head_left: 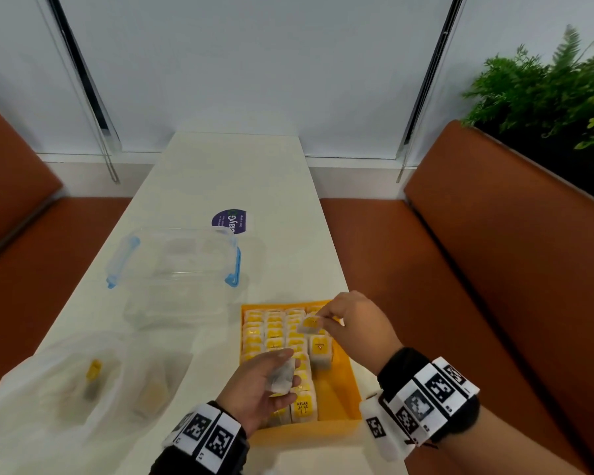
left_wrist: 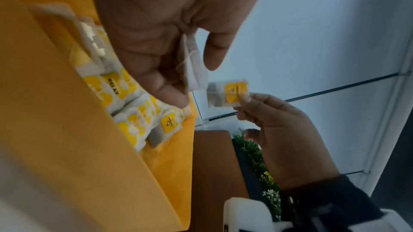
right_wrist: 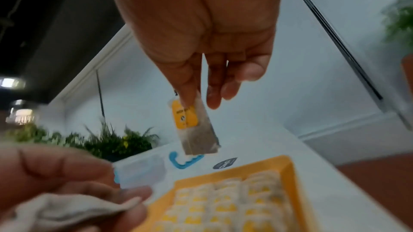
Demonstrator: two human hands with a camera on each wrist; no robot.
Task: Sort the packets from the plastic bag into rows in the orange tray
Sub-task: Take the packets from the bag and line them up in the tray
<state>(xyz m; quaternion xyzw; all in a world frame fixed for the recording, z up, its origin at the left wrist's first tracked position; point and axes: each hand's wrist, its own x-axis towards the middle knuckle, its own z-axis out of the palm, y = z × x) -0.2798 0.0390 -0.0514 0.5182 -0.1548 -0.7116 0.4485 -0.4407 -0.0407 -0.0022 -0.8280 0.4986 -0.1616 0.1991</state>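
Observation:
The orange tray [head_left: 345, 385] sits on the white table, with rows of yellow-labelled packets [head_left: 275, 334] filling its left and middle. My right hand [head_left: 354, 320] pinches one packet [head_left: 310, 324] by its corner above the tray's far right part; the same packet [right_wrist: 194, 126] hangs from thumb and finger in the right wrist view. My left hand [head_left: 264, 385] hovers over the tray's near left, holding a small bunch of packets [head_left: 283, 377] in its curled fingers. The clear plastic bag [head_left: 83, 382] lies at the left with a few packets inside.
A clear lidded container with blue clips [head_left: 175, 258] stands beyond the bag, and a round purple sticker [head_left: 229, 221] lies further back. Brown bench seats [head_left: 494, 269] flank the narrow table. A green plant [head_left: 556, 90] stands at the back right.

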